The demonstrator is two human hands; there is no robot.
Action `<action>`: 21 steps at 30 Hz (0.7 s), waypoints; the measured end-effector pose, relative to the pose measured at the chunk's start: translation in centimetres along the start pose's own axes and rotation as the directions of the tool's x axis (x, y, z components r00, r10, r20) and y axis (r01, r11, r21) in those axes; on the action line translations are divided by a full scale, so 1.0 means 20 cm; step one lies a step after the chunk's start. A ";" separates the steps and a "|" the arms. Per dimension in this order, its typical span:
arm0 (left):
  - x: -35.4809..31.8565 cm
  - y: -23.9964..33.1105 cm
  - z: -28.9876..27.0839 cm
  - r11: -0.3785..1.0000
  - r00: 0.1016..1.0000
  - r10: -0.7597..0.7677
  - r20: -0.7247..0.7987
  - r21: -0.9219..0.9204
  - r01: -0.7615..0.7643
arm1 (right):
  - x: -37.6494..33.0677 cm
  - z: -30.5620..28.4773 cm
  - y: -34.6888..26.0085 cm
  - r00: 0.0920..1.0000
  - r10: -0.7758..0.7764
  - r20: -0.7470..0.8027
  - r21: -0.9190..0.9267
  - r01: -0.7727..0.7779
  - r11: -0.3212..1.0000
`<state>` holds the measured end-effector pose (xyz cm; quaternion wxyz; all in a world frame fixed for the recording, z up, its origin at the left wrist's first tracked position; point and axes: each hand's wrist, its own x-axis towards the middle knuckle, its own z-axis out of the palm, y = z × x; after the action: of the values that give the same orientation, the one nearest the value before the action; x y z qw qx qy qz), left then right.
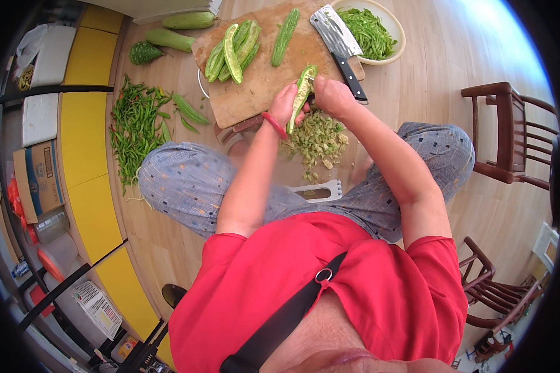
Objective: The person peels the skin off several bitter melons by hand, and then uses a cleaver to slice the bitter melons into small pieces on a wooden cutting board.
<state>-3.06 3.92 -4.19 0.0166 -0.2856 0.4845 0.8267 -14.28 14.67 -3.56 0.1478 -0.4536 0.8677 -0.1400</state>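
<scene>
My left hand (285, 104) grips a halved bitter melon (302, 94), its pale hollow side facing up. Closed at the upper end of that half is my right hand (333, 97); a small dark or metallic bit shows by its fingers, mostly hidden. Below both hands, scooped-out seeds and pith (317, 140) lie heaped on the floor. The wooden cutting board (246, 102) ahead carries a stack of bitter melon halves (231, 53) and a single bitter melon (285, 37). A black-handled cleaver (336, 32) rests across its right edge, beside a cream bowl (400, 45) of green slices (367, 34).
Red and green chilies (137, 127) spread over the floor at left, near long green gourds (171, 39) and a dark, bumpy one (144, 53). Yellow-fronted cabinets (93, 137) line the left side. Wooden chairs (510, 130) stand at right. A white plastic piece (322, 191) sits between my legs.
</scene>
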 end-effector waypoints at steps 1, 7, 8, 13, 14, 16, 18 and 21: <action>-0.01 -0.01 0.00 1.000 1.000 -0.008 -0.009 -0.006 0.008 | -0.01 -0.01 -0.02 1.000 -0.010 0.018 0.004 0.010 1.000; 0.00 -0.02 0.00 1.000 1.000 0.012 0.004 -0.015 -0.012 | -0.07 -0.01 -0.07 0.999 0.018 0.040 0.029 -0.019 0.999; 0.00 -0.02 0.00 0.999 1.000 0.029 0.001 -0.014 -0.029 | -0.07 -0.02 -0.07 0.999 0.015 0.048 0.021 -0.016 1.000; 0.02 -0.04 0.01 0.998 0.997 0.067 -0.033 -0.010 -0.068 | -0.09 -0.01 -0.08 0.999 -0.003 0.048 0.013 0.002 1.000; 0.02 -0.05 0.02 0.997 0.996 0.071 -0.060 0.001 -0.072 | -0.10 0.00 -0.07 0.999 -0.017 0.030 0.018 0.016 1.000; 0.02 -0.05 0.03 0.997 0.990 0.080 -0.114 0.026 -0.078 | -0.11 0.01 -0.06 1.000 -0.028 0.014 0.023 0.028 0.999; 0.02 -0.05 0.05 0.995 0.987 0.082 -0.140 0.072 -0.072 | -0.13 0.01 -0.06 1.000 -0.023 0.016 0.024 0.022 0.999; 0.02 -0.07 0.07 0.986 0.979 0.115 -0.170 0.138 -0.092 | -0.16 0.00 -0.06 1.000 0.012 0.010 0.020 -0.012 1.000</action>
<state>-3.61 5.63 -4.96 -0.0516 -0.3308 0.5509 0.7645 -11.67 16.65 -2.62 0.1572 -0.4476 0.8682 -0.1454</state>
